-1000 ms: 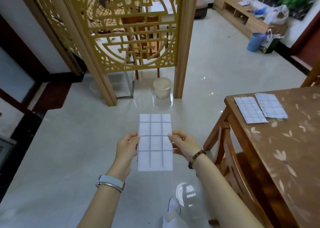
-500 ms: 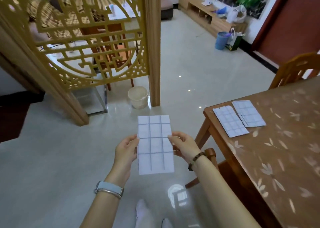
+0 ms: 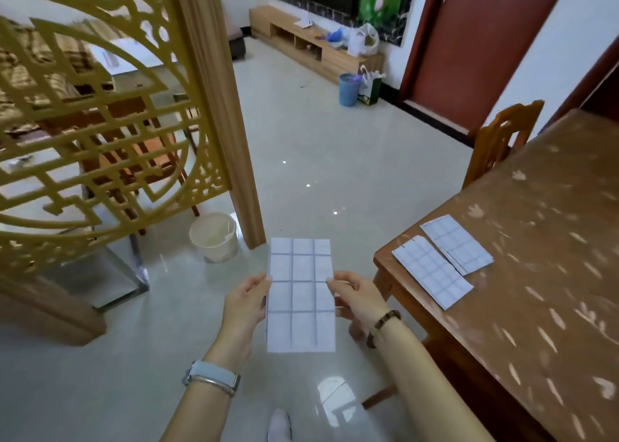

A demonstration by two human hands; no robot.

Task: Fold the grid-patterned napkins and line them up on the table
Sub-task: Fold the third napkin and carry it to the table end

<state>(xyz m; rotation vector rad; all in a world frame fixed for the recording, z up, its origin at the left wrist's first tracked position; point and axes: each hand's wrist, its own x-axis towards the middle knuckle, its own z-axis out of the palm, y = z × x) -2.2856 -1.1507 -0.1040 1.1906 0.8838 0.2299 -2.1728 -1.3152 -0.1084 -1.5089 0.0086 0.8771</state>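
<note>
I hold a folded white napkin with a grey grid (image 3: 300, 294) upright in front of me, above the floor. My left hand (image 3: 246, 304) pinches its left edge and my right hand (image 3: 356, 299) pinches its right edge, both near mid-height. Two more folded grid napkins lie side by side at the near left corner of the wooden table (image 3: 542, 274): one nearer the corner (image 3: 432, 271), the other (image 3: 456, 244) just behind it, slightly overlapping. The held napkin is left of the table corner and apart from it.
A gold lattice screen with a wooden post (image 3: 231, 133) stands ahead on the left, a cream bucket (image 3: 214, 237) at its foot. A wooden chair (image 3: 502, 140) sits at the table's far side. A blue bin (image 3: 348, 89) and a TV cabinet (image 3: 311, 44) are farther back.
My view has swung to the right, so the table and its two napkins take up more of the right side. My hands hold the napkin the same way.
</note>
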